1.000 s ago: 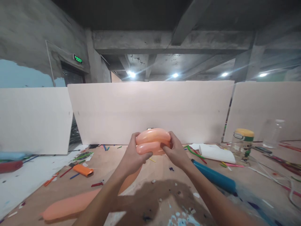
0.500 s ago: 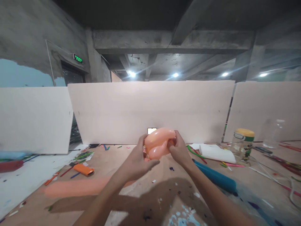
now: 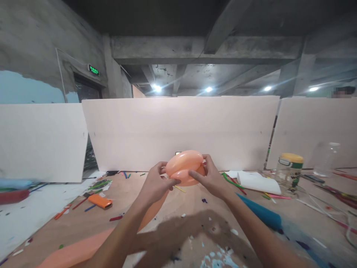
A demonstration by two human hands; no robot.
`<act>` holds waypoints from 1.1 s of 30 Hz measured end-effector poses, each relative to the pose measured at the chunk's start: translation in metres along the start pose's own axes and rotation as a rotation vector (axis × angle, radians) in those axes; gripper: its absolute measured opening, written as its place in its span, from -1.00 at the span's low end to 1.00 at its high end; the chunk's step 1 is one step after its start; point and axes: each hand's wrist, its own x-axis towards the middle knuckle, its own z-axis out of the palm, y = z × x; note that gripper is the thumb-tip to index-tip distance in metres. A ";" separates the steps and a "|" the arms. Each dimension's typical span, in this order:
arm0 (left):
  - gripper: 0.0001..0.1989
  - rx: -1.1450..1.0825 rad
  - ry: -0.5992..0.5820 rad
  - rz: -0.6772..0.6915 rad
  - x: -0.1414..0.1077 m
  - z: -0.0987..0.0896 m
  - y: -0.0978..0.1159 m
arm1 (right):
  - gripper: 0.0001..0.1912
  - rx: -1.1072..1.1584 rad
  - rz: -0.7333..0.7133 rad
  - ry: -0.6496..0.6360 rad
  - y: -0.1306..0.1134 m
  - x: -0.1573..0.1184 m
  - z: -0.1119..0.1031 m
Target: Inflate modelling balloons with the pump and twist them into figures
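Between both hands, above the middle of the table, is an orange balloon [image 3: 184, 160] bent into rounded loops. My left hand [image 3: 159, 182] grips its left end, thumb across the front. At the right end, my right hand [image 3: 208, 175] pinches it, with the thumb pressed on the front loop. From the left hand a long straight length of the orange balloon runs down and to the left, passing behind my left forearm and out again at the lower left. Part of the fingers are hidden behind the loops.
A blue balloon pump [image 3: 260, 212] lies right of my forearm. Behind it are a white paper roll [image 3: 258, 182], a yellow-lidded cup [image 3: 290, 171] and a clear bottle [image 3: 329, 160]. An orange object [image 3: 99, 201] and balloon scraps lie left. White boards [image 3: 181, 126] stand behind; a person's head shows beyond, far right.
The looped balloon has turned and shifted slightly left, its loops now lying closer together. Its long tail has swung downward at the left. A person's head has appeared at the far right.
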 end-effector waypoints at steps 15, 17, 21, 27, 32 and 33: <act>-0.66 0.187 0.242 0.104 0.004 -0.001 -0.010 | -0.39 -0.251 -0.072 0.314 -0.015 -0.011 0.025; -0.75 0.232 0.275 0.124 0.008 -0.006 -0.018 | -0.39 -0.246 -0.062 0.311 -0.012 -0.010 0.029; -0.77 0.313 0.385 0.134 0.013 -0.011 -0.033 | -0.38 -0.202 -0.061 0.270 -0.012 -0.012 0.035; -0.73 0.400 0.338 0.117 0.012 -0.010 -0.034 | -0.40 -0.135 -0.036 0.197 -0.017 -0.017 0.044; -0.87 0.519 0.365 0.093 0.014 -0.020 -0.039 | -0.41 -0.213 -0.126 0.138 -0.011 -0.020 0.048; -0.88 0.533 0.354 0.109 0.014 -0.023 -0.040 | -0.41 -0.230 -0.116 0.058 -0.011 -0.019 0.043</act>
